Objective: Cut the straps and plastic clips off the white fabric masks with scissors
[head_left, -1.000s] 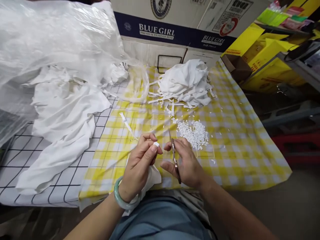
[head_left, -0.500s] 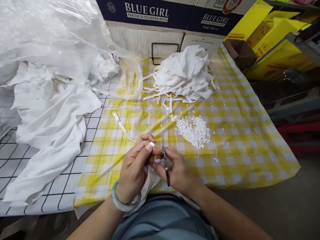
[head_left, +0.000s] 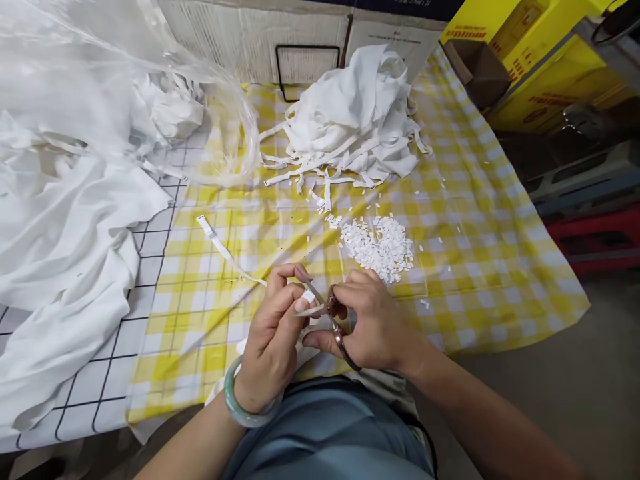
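Observation:
My left hand (head_left: 273, 337), with a green bangle (head_left: 239, 405) on the wrist, pinches the end of a white fabric strip (head_left: 307, 297) over the near edge of the yellow checked cloth (head_left: 465, 220). My right hand (head_left: 373, 323) grips small scissors (head_left: 325, 310); their blades are spread around the strip's tip at my left fingertips. More white fabric hangs below my left palm. A heap of tiny white cut bits (head_left: 380, 247) lies just beyond my right hand.
A pile of white fabric and strips (head_left: 350, 127) sits at the back. A loose white strap (head_left: 220, 247) lies left of my hands. White cloth (head_left: 65, 240) and a clear plastic bag (head_left: 100, 80) cover the left. Cardboard box (head_left: 260, 33) behind; yellow boxes (head_left: 545, 87) right.
The view has tilted down and closer. The scissors turned from upright and closed to sideways with blades spread around the strip's tip.

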A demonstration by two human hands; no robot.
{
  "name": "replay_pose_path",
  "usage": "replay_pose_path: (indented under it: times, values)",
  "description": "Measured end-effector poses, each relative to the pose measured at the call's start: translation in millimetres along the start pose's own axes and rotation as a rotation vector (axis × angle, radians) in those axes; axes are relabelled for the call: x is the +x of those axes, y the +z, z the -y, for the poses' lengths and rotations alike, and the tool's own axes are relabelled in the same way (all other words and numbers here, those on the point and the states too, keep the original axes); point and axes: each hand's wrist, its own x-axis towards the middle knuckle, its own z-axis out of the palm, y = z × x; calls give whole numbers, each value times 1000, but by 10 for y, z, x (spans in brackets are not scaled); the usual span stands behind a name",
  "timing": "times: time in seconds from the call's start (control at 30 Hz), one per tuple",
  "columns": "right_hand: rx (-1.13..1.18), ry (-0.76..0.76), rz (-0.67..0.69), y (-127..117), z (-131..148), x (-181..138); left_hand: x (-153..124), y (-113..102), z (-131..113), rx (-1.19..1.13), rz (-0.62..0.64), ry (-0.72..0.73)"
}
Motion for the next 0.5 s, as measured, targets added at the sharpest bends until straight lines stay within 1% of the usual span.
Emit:
replay_pose_path:
  times: [0.1,0.33,0.5]
  values:
    - [9,9,17,-13,-9,2,4,-9,4,4,13,0]
    - [33,15,29,-33,-27,27,39,-14,20,77,55,68]
    - [38,12,20,-30,-37,30,33,-11,44,89,52,73]
